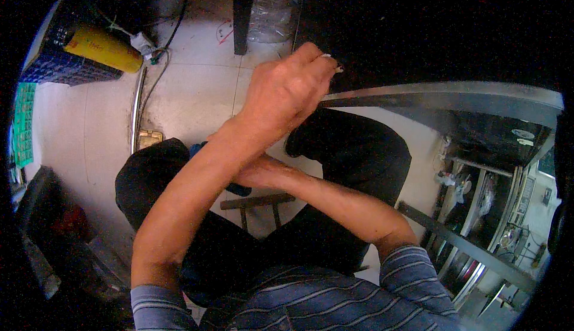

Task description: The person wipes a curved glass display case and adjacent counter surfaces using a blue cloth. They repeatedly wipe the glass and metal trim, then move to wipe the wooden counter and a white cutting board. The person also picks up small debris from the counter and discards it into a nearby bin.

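Observation:
My left hand (293, 80) is raised at the upper middle, its back towards me and its fingers curled. Pale bits of a small object (339, 69) stick out at the fingertips; what it is cannot be told. The left forearm crosses over my right arm. Beneath that crossing lies my right hand (255, 172), mostly covered, so its fingers and anything in them are hidden. A dark blue thing (195, 149) shows beside the left forearm, near my knee. Both hands are over or between my legs in black trousers.
A grey table edge (448, 89) runs to the right from beside my left hand. Beyond stand a dark metal leg (242, 17) and a large clear plastic bottle (272, 15). A yellow cylindrical container (105, 48), a cable (168, 57) and a metal rail (136, 111) lie left. Below is a wooden rung (258, 202).

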Available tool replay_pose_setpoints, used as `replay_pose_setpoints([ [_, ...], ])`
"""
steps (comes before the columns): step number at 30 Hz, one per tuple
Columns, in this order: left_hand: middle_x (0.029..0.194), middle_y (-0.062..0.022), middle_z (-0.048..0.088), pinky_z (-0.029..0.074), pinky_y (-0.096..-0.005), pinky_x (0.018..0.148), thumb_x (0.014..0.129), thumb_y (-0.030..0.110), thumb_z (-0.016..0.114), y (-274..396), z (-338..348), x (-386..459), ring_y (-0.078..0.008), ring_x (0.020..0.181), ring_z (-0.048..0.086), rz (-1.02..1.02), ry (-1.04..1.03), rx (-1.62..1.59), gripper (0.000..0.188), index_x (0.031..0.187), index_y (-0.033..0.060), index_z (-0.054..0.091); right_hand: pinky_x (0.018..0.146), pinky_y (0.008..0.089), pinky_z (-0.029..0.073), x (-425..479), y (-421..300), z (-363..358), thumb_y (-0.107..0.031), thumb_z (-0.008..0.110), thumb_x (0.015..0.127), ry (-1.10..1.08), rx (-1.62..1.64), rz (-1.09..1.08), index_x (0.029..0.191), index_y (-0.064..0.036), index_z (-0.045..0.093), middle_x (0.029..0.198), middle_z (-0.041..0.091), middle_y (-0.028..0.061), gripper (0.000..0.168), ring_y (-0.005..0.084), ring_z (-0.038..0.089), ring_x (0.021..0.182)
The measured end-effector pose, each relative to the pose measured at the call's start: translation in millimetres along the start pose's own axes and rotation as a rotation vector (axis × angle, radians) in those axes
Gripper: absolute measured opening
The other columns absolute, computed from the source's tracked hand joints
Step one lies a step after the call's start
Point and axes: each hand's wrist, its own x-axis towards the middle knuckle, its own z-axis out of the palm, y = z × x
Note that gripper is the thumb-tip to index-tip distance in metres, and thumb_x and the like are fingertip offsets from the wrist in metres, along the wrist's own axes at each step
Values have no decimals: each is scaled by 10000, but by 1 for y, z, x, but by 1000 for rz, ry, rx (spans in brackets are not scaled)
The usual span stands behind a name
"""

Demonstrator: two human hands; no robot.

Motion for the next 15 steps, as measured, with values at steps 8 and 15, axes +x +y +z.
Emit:
replay_pose_setpoints([
  [8,843,-114,613,530,-407,597,818,84,680,-5,1,3,-321,739,646,34,34,-53,133,942,52,643,917,415,420,1,-2,2,-248,620,935,-5,-79,51,1097,-34,516,1087,568,132,289,265,534,1046],
  [15,852,-110,633,525,-425,622,818,109,663,-36,-4,11,-334,734,645,-43,183,34,98,901,60,649,925,462,495,7,2,9,-391,628,877,-47,-67,138,1112,-26,614,1139,669,204,434,392,625,1067],
])
